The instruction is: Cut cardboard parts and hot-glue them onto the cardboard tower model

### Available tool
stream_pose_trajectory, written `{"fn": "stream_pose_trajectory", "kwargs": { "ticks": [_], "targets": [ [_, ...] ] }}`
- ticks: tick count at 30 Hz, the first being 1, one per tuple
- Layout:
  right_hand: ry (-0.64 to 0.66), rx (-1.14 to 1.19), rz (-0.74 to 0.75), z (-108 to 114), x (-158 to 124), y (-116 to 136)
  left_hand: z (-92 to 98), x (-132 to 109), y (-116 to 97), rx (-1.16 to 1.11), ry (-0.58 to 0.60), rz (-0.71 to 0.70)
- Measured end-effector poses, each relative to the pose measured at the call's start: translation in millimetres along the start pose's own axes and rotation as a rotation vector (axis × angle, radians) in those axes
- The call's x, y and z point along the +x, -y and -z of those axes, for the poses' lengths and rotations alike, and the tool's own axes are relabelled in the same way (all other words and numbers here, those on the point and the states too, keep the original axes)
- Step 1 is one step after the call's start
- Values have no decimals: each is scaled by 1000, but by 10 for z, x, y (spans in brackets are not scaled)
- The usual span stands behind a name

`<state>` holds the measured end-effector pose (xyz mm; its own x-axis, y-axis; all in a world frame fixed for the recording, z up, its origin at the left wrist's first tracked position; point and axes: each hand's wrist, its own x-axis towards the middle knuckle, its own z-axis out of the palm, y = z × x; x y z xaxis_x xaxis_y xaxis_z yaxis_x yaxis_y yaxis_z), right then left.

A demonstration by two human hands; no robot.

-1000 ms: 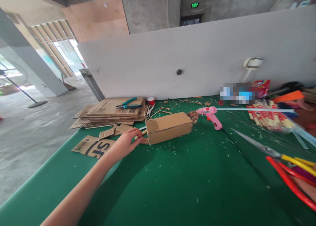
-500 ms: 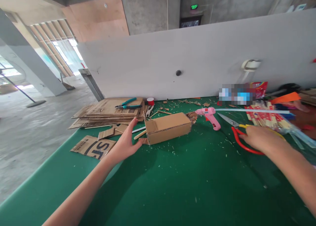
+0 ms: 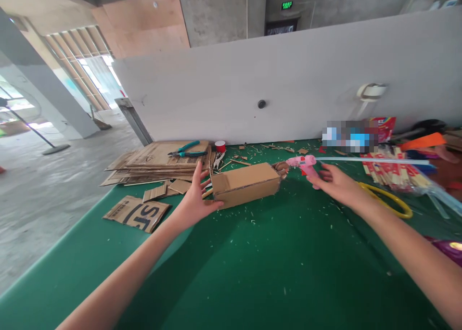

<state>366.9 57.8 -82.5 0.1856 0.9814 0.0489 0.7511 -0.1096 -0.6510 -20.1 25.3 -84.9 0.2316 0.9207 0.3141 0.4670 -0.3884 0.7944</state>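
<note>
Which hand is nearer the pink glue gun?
The right hand, at the grip of the pink glue gun. The left hand is farther away, at the left end of the cardboard box.

Left hand [image 3: 192,205]: one. Right hand [image 3: 338,184]: one. Cardboard box [image 3: 249,181]: one. Pink glue gun [image 3: 306,163]: one. Teal-handled pliers [image 3: 195,154]: one pair. Red, white-topped cylinder [image 3: 220,147]: one. Stacked cardboard sheets [image 3: 149,159]: apparently several; their overlap hides the exact number.
</note>
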Motion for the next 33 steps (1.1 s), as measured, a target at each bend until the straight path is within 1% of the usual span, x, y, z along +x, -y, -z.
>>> {"fn": "stream_pose_trajectory", "kwargs": {
  "ticks": [3, 6, 8, 10, 12, 13, 14, 15, 18, 20, 22, 24, 25, 27, 29, 31, 33],
  "targets": [
    [-77, 86, 63, -205, 144, -22, 36, 88, 85, -42, 55, 46],
    [-127, 163, 79, -285, 210, -20, 91, 179, 134, -104, 88, 71],
    [-156, 225, 84, -269, 200, -1, 126, 226, 140, -164, 101, 87],
    [-207, 313, 90, -206, 160, 36, 161, 256, 124, -223, 135, 86],
    [-268, 441, 99, -109, 101, 92, 197, 271, 98, -276, 199, 65],
    [-284, 510, 110, -53, 65, 126, 214, 275, 87, -298, 240, 57],
    [-275, 602, 130, 3, 25, 165, 229, 279, 77, -315, 283, 56],
    [-229, 671, 154, 57, -20, 206, 242, 284, 70, -326, 327, 65],
    [-33, 704, 201, 174, -179, 348, 248, 317, 54, -347, 463, 144],
    [143, 674, 270, 206, -295, 459, 214, 360, 35, -376, 569, 193],
    [320, 592, 349, 204, -399, 578, 155, 407, 0, -400, 681, 215],
    [480, 490, 413, 175, -479, 691, 92, 442, -45, -401, 739, 210],
    [546, 440, 438, 154, -508, 741, 68, 450, -67, -401, 730, 197],
    [624, 329, 465, 113, -544, 822, 50, 439, -104, -405, 666, 160],
    [643, 231, 479, 90, -562, 884, 61, 390, -134, -405, 601, 115],
    [638, 179, 502, 96, -569, 937, 64, 306, -167, -392, 597, 80],
    [642, 167, 534, 119, -570, 989, 13, 193, -212, -364, 595, 53]
  ]
}}
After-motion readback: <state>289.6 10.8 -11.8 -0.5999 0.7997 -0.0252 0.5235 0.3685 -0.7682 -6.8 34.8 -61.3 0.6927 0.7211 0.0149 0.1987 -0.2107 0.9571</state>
